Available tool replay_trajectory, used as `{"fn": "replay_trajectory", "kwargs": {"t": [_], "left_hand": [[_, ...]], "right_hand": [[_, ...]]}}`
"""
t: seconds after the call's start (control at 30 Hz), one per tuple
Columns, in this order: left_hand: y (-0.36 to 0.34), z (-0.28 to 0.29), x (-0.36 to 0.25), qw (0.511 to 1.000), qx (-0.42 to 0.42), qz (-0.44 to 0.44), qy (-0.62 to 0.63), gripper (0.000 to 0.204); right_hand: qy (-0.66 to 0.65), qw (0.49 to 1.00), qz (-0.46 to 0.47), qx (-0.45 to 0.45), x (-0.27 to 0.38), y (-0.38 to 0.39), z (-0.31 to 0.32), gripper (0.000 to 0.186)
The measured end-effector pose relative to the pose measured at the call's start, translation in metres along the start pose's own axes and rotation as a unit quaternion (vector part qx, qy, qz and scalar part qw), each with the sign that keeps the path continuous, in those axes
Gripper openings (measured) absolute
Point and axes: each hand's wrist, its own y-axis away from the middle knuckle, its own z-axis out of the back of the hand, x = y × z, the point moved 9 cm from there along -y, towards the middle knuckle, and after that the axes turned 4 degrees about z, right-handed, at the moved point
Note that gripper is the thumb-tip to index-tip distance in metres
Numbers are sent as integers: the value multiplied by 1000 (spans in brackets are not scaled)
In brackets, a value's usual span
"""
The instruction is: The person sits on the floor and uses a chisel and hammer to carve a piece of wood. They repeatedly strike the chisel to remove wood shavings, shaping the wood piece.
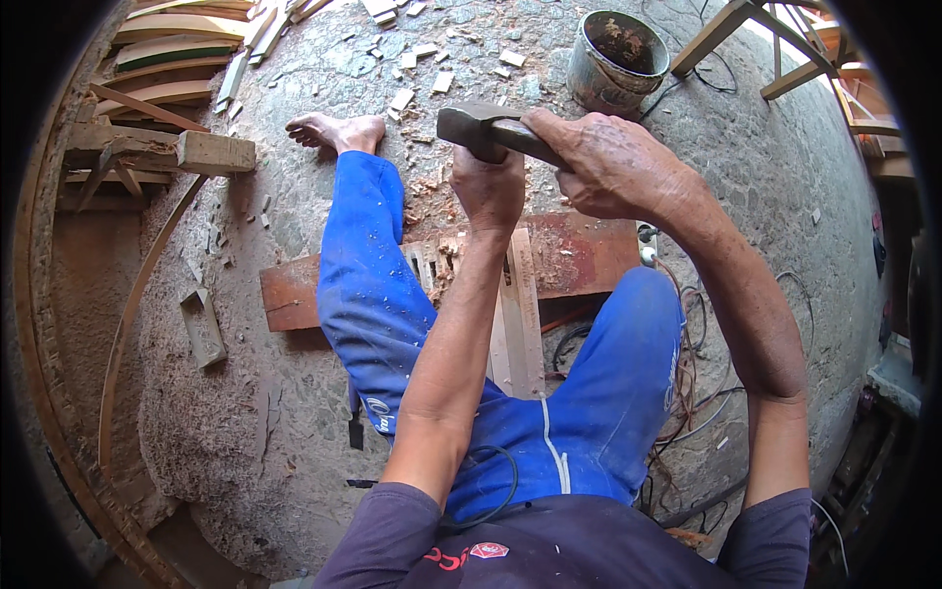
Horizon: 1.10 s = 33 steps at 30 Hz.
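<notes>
My right hand is closed around the handle of a hammer. The dark steel head sits right above my left fist, so close that I cannot tell whether it touches. My left hand is wrapped tight around something upright. Only a dark end shows at the top of that fist, and the hammer head and fingers hide the rest. Below and beside my left forearm lies a pale wooden piece between my legs. Slots are cut in light wood on a reddish-brown board, with shavings around them.
A stained bucket stands at the far right, near a wooden frame. Offcuts and shavings litter the concrete floor. Curved wooden parts are stacked at far left, by a beam. Cables run beside my right leg.
</notes>
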Motion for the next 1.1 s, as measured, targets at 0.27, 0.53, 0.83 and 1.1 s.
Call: {"fn": "replay_trajectory", "kwargs": {"t": [0.27,0.53,0.83,1.1], "left_hand": [[-55,-57,126,949,134,267,-101,32],[-56,-54,142,895,218,382,-71,20],[-112,17,-65,939,182,118,266,21],[-60,109,-117,940,69,21,334,18]], "right_hand": [[-305,936,-126,-126,-9,81,-30,58],[-649,694,-289,-121,-12,167,-155,53],[-717,607,-332,-86,-25,176,-201,51],[-433,856,6,284,18,132,-182,68]]}}
